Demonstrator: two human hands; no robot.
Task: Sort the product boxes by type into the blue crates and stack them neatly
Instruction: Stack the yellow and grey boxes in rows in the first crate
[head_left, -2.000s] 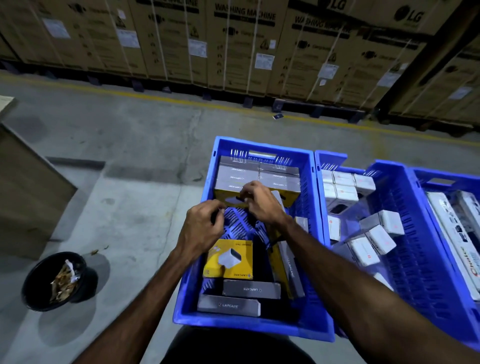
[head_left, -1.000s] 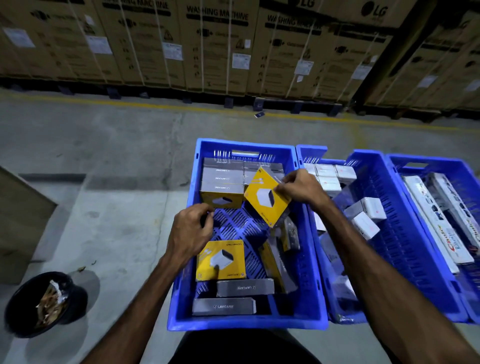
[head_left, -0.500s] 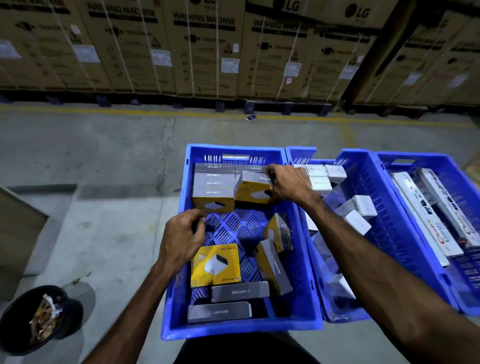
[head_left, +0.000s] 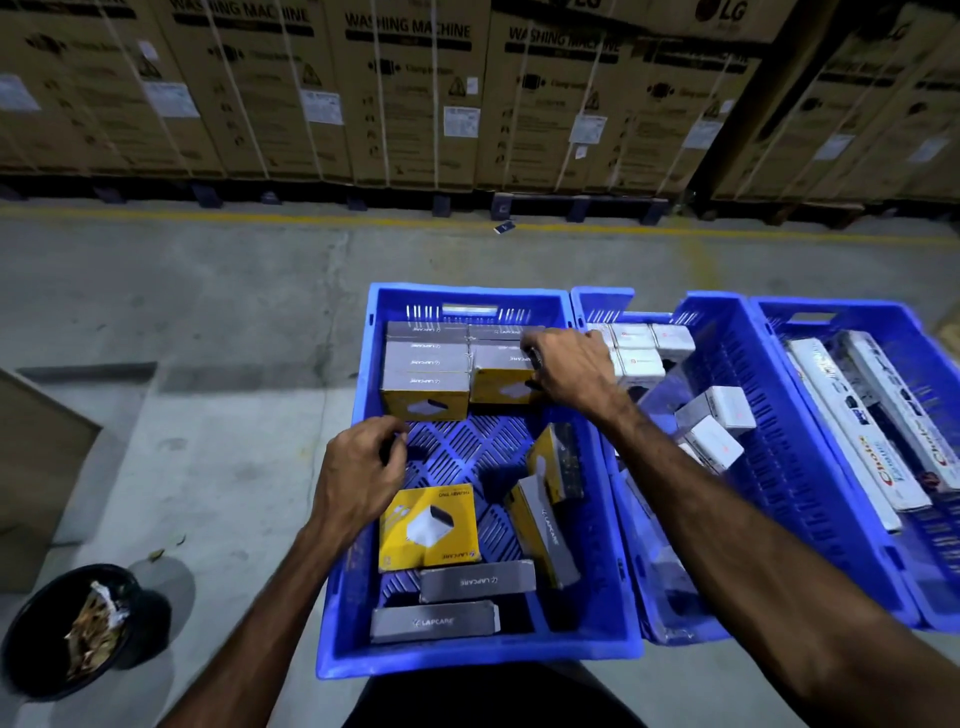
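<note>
Right hand (head_left: 569, 371) grips a yellow Lapcare box (head_left: 501, 376) (left hand (head_left: 358, 475) loosely curled, empty).

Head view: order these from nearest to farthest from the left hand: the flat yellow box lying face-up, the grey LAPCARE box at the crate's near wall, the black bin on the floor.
1. Flat yellow box, just below the left hand.
2. Grey LAPCARE box, at the near wall.
3. Black bin, on the floor, far left.

The right hand (head_left: 569, 371) has pressed the yellow box (head_left: 501, 376) into the row.
</note>
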